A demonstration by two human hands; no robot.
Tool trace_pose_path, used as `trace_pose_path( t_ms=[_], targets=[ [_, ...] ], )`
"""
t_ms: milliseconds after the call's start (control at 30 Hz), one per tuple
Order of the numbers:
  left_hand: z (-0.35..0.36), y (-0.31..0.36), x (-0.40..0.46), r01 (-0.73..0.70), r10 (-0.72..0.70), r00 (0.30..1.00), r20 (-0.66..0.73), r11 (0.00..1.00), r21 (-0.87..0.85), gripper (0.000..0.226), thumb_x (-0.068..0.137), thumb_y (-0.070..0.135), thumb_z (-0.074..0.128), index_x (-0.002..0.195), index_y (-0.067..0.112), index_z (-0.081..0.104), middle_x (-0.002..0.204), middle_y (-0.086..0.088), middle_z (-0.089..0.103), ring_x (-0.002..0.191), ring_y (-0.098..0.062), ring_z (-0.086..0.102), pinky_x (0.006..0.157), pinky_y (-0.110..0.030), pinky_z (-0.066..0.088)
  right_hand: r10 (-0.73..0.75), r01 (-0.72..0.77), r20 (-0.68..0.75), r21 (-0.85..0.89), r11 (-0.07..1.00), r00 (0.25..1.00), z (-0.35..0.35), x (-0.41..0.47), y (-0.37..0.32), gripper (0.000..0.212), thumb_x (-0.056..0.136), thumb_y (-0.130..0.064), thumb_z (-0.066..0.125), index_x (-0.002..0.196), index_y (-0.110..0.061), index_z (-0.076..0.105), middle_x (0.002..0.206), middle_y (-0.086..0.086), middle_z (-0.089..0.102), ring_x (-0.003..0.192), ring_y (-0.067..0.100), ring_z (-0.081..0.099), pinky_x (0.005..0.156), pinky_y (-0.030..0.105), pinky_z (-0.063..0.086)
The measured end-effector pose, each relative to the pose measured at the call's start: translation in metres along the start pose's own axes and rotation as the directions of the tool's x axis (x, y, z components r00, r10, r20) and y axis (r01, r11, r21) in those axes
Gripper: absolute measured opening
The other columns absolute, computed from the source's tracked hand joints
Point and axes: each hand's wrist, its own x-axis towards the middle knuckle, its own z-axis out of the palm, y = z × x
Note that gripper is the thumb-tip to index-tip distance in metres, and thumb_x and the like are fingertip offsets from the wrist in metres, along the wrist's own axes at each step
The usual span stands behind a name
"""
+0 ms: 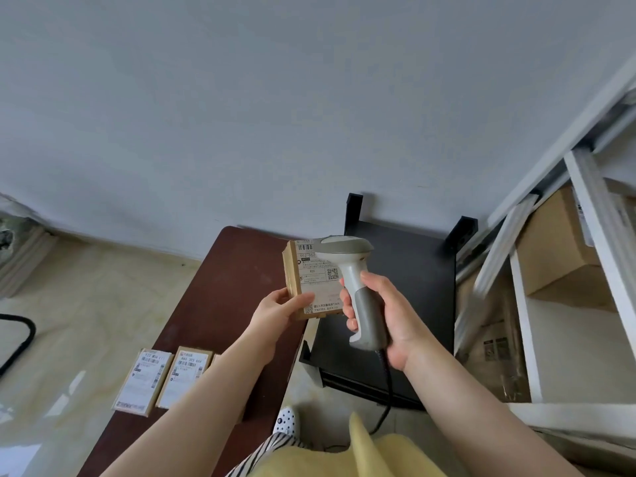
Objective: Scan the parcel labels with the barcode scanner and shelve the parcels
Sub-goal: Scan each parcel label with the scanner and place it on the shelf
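Observation:
My left hand (279, 308) grips a small brown cardboard parcel (309, 280) by its lower left corner, holding it up with its white shipping label facing me. My right hand (385, 316) grips the grey-and-white barcode scanner (354, 280) by its handle. The scanner's head sits just over the label's upper right part, near the barcode. A black cable hangs from the handle's base. Two more labelled parcels (146, 382) (182, 376) lie side by side on the floor at the left, a third partly hidden behind my left forearm.
A dark brown table (220, 290) runs under my left arm. A black stand (413, 270) sits beneath the scanner. White metal shelving (585, 215) at the right holds a cardboard box (557, 249). A grey wall fills the upper view. A black cord lies at the far left.

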Motion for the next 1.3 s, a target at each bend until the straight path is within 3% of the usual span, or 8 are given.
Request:
trace_pose_path(
  t_ms=[367,500,633,733,833,900,1100,1300],
  targets=[
    [0.007,-0.009,0.000,-0.008,0.008,1.000,0.006,1.000,0.021,0.045,0.084,0.028,0.080,0.124,0.015,0.064,0.109,0.001,0.077,0.101,-0.017,0.074,0.101,-0.037,0.054,-0.030,0.029,-0.033,-0.014,0.999,0.999,0.000,-0.005,0.010,0.038,0.088,-0.037,0.061,0.107,-0.004,0.060,0.074,0.003,0.059,0.057,0.011,0.049,0.054,0.023,0.044],
    [0.006,-0.010,0.002,-0.008,0.008,1.000,0.015,1.000,0.014,0.046,0.084,0.026,0.080,0.125,0.014,0.064,0.109,0.001,0.078,0.101,-0.017,0.074,0.100,-0.036,0.054,-0.031,0.031,-0.042,0.001,1.000,0.999,-0.001,-0.005,0.011,0.046,0.079,-0.040,0.068,0.108,-0.005,0.060,0.076,0.003,0.061,0.060,0.012,0.051,0.057,0.024,0.045],
    [0.002,-0.008,0.003,-0.007,0.007,1.000,0.002,1.000,0.024,0.059,0.076,0.035,0.085,0.127,0.015,0.063,0.109,0.003,0.078,0.103,-0.016,0.073,0.105,-0.039,0.051,-0.095,0.091,-0.137,-0.039,0.995,0.986,-0.009,-0.001,0.012,0.038,0.089,-0.034,0.063,0.109,-0.002,0.060,0.078,0.005,0.066,0.062,0.013,0.055,0.059,0.025,0.047],
    [-0.005,-0.009,0.003,0.011,-0.010,1.000,-0.018,0.999,0.033,0.062,0.073,0.043,0.085,0.126,0.019,0.063,0.109,0.005,0.077,0.107,-0.016,0.072,0.111,-0.044,0.046,-0.180,0.125,-0.312,-0.188,0.974,0.933,-0.025,0.013,0.015,0.030,0.094,-0.031,0.064,0.109,-0.005,0.060,0.088,0.008,0.075,0.074,0.018,0.066,0.070,0.032,0.052],
    [-0.016,-0.012,0.003,0.026,-0.026,0.999,-0.046,1.000,0.003,0.049,0.082,0.035,0.080,0.125,0.018,0.064,0.108,0.004,0.078,0.107,-0.016,0.072,0.111,-0.043,0.046,-0.214,0.023,-0.524,-0.346,0.938,0.824,-0.053,0.038,0.028,0.039,0.088,-0.037,0.073,0.114,-0.012,0.056,0.102,0.008,0.072,0.092,0.021,0.067,0.080,0.036,0.053],
    [-0.022,-0.015,0.001,0.033,-0.035,0.998,-0.056,0.999,-0.040,0.057,0.078,0.035,0.081,0.128,0.015,0.062,0.109,0.001,0.078,0.106,-0.018,0.072,0.109,-0.041,0.048,-0.243,-0.046,-0.623,-0.409,0.911,0.743,-0.071,0.054,0.039,0.045,0.086,-0.036,0.076,0.114,-0.011,0.052,0.108,0.007,0.064,0.092,0.019,0.062,0.078,0.034,0.048],
    [-0.033,-0.015,-0.013,0.037,-0.046,0.996,-0.073,0.992,-0.122,0.040,0.090,0.021,0.072,0.127,0.010,0.062,0.109,-0.004,0.078,0.100,-0.017,0.075,0.091,-0.029,0.054,-0.275,-0.112,-0.711,-0.445,0.888,0.647,-0.096,0.098,0.059,0.044,0.090,-0.032,0.072,0.115,-0.006,0.047,0.111,0.008,0.058,0.094,0.022,0.056,0.079,0.034,0.042],
    [-0.033,-0.009,-0.018,0.034,-0.043,0.997,-0.070,0.990,-0.134,0.034,0.091,0.021,0.069,0.123,0.011,0.064,0.107,-0.003,0.078,0.100,-0.015,0.075,0.086,-0.025,0.055,-0.307,-0.200,-0.728,-0.519,0.831,0.613,-0.106,0.123,0.066,0.048,0.081,-0.040,0.079,0.108,-0.015,0.048,0.112,0.005,0.059,0.097,0.026,0.060,0.083,0.043,0.053]
  ],
)
